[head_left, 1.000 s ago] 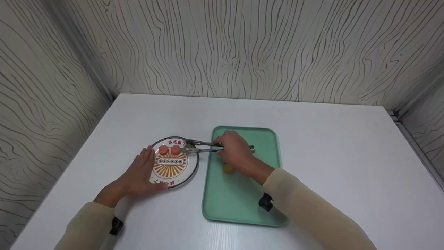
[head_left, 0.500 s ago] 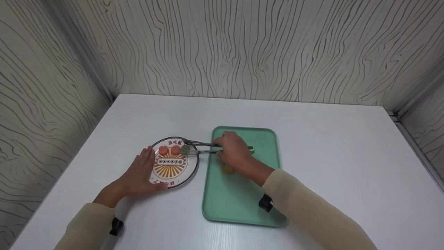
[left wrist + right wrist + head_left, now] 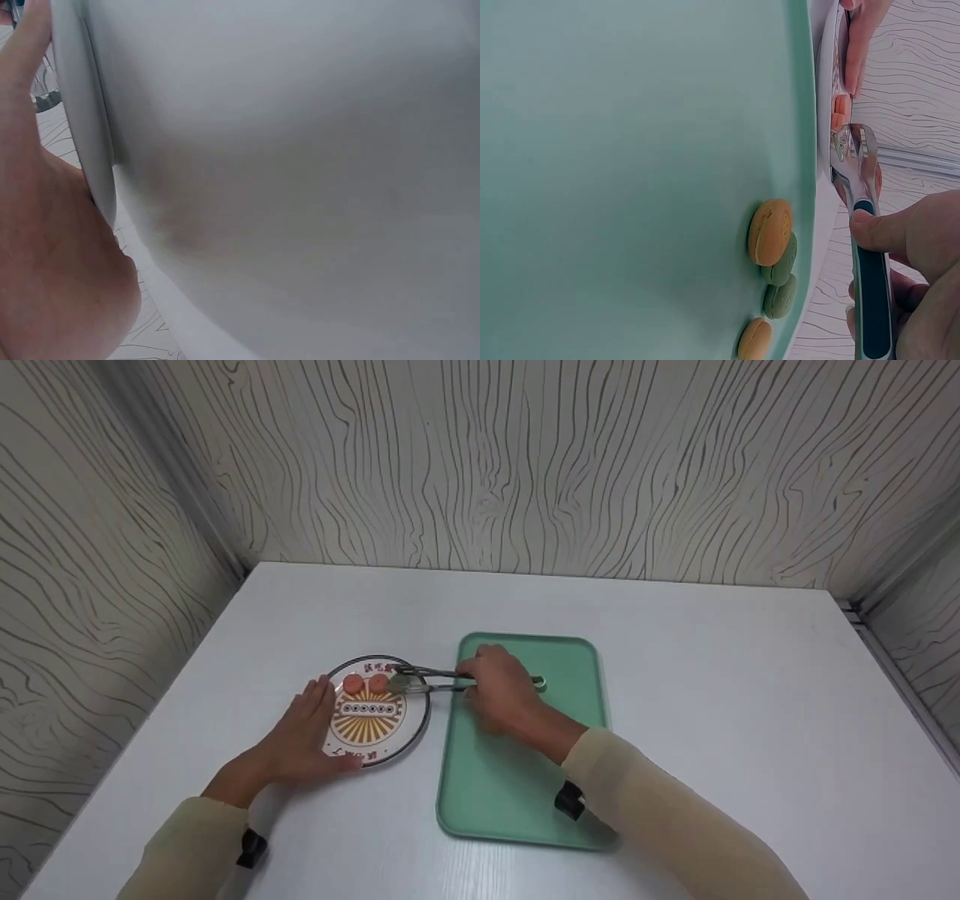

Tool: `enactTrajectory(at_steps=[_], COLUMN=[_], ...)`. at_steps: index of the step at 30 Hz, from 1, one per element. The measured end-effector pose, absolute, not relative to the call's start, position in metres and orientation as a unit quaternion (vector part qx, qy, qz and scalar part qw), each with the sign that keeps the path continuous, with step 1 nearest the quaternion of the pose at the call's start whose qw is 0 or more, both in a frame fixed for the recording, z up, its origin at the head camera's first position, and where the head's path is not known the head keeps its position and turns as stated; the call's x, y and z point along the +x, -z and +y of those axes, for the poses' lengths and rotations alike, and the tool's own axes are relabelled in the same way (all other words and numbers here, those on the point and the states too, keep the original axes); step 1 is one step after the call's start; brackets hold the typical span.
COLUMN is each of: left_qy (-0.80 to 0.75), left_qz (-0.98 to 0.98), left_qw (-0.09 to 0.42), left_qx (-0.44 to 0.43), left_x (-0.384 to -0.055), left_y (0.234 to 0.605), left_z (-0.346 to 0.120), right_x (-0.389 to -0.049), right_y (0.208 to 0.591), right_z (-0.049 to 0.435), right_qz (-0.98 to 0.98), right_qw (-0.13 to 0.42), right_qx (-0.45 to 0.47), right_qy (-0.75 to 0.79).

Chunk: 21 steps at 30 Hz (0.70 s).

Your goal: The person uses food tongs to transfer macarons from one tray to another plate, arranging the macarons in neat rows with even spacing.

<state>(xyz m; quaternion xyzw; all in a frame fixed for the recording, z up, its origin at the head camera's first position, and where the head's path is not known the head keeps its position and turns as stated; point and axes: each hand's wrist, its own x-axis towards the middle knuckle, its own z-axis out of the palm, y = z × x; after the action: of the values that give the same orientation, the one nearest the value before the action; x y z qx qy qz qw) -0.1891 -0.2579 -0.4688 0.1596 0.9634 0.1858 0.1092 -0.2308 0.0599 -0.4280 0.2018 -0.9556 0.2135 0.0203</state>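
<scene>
My right hand (image 3: 501, 686) grips metal tongs (image 3: 874, 292) with dark handle inlays, above the green tray (image 3: 480, 806). The tongs reach left over the round printed plate (image 3: 411, 735). At their tips is a green macaron (image 3: 395, 685); whether they pinch it, I cannot tell. It sits beside a salmon macaron (image 3: 379, 683), with another salmon one to its left. My left hand (image 3: 296, 739), fingers and thumb extended, rests against the plate's left rim. On the tray, the right wrist view shows an orange macaron (image 3: 770, 232), a green macaron (image 3: 780, 298) and others.
Both plate and tray stand on a white table (image 3: 712, 682). The tray lies just right of the plate, a narrow strip of table between them. Wood-grain patterned panels (image 3: 487, 465) rise behind the table and at its sides.
The tongs and right hand have shifted slightly left, and the green macaron has moved left towards the salmon ones. A yellowish macaron on the tray is now hidden by my right hand. My left hand stays put.
</scene>
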Motion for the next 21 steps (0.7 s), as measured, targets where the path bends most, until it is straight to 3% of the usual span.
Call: enactTrajectory(at_steps=[21], left_qy=[-0.172], left_qz=[0.965], left_qw=[0.115], left_qx=[0.160], left_x=[-0.1895], left_y=[0.4694], left_z=[-0.2584], right_x=[-0.2272], right_y=[0.4265], right_z=[0.0621], right_qz=[-0.954], right_qw=[0.019], right_qx=[0.212], right_qy=[-0.213])
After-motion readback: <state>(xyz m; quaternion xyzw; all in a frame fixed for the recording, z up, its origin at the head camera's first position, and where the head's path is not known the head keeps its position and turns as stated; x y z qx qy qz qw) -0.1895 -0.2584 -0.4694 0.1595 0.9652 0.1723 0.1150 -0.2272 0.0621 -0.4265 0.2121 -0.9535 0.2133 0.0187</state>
